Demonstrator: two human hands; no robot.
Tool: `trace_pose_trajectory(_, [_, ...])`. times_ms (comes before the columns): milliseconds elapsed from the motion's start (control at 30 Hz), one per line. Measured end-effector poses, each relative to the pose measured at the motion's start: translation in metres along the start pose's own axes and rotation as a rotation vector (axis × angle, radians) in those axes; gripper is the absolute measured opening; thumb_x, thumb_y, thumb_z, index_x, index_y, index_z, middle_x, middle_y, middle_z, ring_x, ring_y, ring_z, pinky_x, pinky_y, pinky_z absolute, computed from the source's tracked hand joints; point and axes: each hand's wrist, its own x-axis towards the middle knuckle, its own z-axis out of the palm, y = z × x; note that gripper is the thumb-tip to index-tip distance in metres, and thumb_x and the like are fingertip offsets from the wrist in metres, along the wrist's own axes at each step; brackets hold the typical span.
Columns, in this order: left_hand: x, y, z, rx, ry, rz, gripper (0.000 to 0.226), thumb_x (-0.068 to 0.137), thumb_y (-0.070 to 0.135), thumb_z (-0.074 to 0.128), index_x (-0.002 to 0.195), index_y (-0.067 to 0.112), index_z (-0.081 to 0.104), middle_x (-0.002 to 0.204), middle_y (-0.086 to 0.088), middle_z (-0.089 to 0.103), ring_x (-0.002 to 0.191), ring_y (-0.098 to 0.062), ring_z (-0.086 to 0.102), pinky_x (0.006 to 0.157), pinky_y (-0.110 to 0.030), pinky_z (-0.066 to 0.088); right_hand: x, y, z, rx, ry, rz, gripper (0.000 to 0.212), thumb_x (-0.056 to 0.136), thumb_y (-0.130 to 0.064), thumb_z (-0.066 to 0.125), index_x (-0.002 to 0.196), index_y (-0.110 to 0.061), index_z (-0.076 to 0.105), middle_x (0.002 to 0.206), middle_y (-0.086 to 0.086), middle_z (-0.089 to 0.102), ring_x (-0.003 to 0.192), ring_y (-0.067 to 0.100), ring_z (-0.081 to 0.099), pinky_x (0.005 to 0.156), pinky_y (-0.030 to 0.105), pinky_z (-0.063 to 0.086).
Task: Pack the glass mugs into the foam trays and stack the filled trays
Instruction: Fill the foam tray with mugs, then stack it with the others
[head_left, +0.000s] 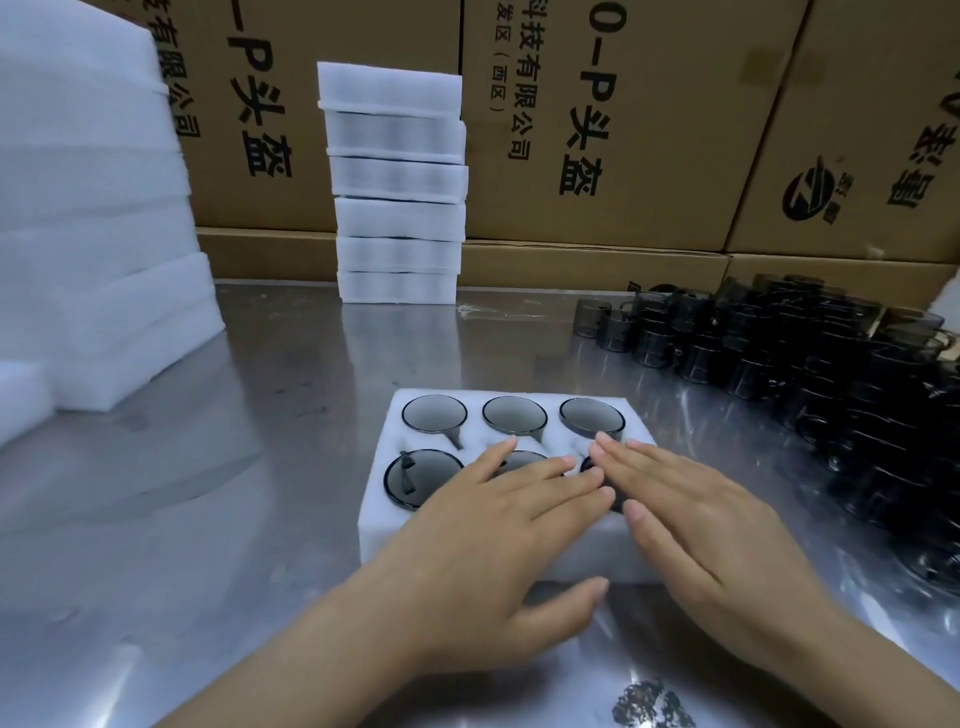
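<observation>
A white foam tray (382, 525) lies on the steel table in front of me, its two rows of round pockets filled with dark smoked-glass mugs (435, 414). My left hand (498, 525) lies flat with straight fingers over the near middle mug. My right hand (691, 514) lies flat over the near right mug, fingertips reaching the back row. Both near mugs under my hands are mostly hidden. A stack of several filled foam trays (397, 182) stands at the back of the table.
Many loose dark glass mugs (810, 364) crowd the table's right side. A tall pile of foam sheets (88, 208) fills the left. Cardboard boxes (623, 130) wall off the back. The steel table (234, 467) shows bare between the piles.
</observation>
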Motion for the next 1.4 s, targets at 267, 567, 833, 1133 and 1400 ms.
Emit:
trace_pose_trajectory(267, [-0.001,0.002,0.006,-0.04,0.049,-0.017,0.053,0.085,0.046,0.045,0.131,0.022,0.057,0.136,0.009,0.054,0.126,-0.007,0.049,0.112,-0.04,0.026,-0.004,-0.002,0.005,-0.038,-0.025,0.023,0.058,0.085,-0.059,0.014,0.141,-0.045,0.024,0.145,-0.034,0.02,0.138,-0.012,0.014,0.115,0.022,0.019])
trace_pose_trajectory(567, [-0.02,-0.009,0.008,0.038,0.244,-0.058,0.056,0.081,0.043,0.053,0.133,0.022,0.053,0.14,0.008,0.049,0.126,-0.014,0.05,0.108,-0.041,0.03,-0.01,0.021,0.01,0.351,0.026,0.316,0.099,0.055,-0.078,0.062,0.141,-0.049,0.022,0.136,-0.03,0.039,0.123,-0.007,0.04,0.097,0.02,0.034])
trace_pose_trajectory(833, [-0.047,-0.035,0.011,-0.7,0.339,-0.719,0.092,0.041,0.073,0.072,0.12,0.068,0.026,0.128,0.049,0.032,0.119,0.026,0.029,0.087,0.004,0.027,0.006,0.029,0.02,0.709,-0.024,0.348,0.067,0.064,-0.052,0.081,0.123,-0.044,0.05,0.116,-0.026,0.062,0.109,-0.003,0.057,0.093,0.026,0.047])
trace_pose_trajectory(1133, [0.001,-0.077,0.04,-0.908,0.599,-0.898,0.074,0.047,0.053,0.082,0.113,0.044,0.052,0.104,0.027,0.065,0.097,0.007,0.06,0.078,-0.02,0.047,0.094,0.032,0.064,0.992,0.314,0.546,0.04,0.079,-0.019,0.075,0.116,-0.015,0.06,0.108,-0.001,0.068,0.098,0.014,0.065,0.083,0.031,0.053])
trace_pose_trajectory(1400, [0.053,-0.122,0.073,-0.856,0.657,-1.009,0.068,0.066,0.038,0.083,0.122,0.024,0.048,0.122,0.007,0.059,0.113,-0.013,0.055,0.096,-0.038,0.046,0.181,0.044,0.097,0.995,0.283,0.751,0.043,0.091,-0.036,0.053,0.132,-0.032,0.04,0.113,-0.003,0.062,0.085,0.024,0.068,0.062,0.031,0.052])
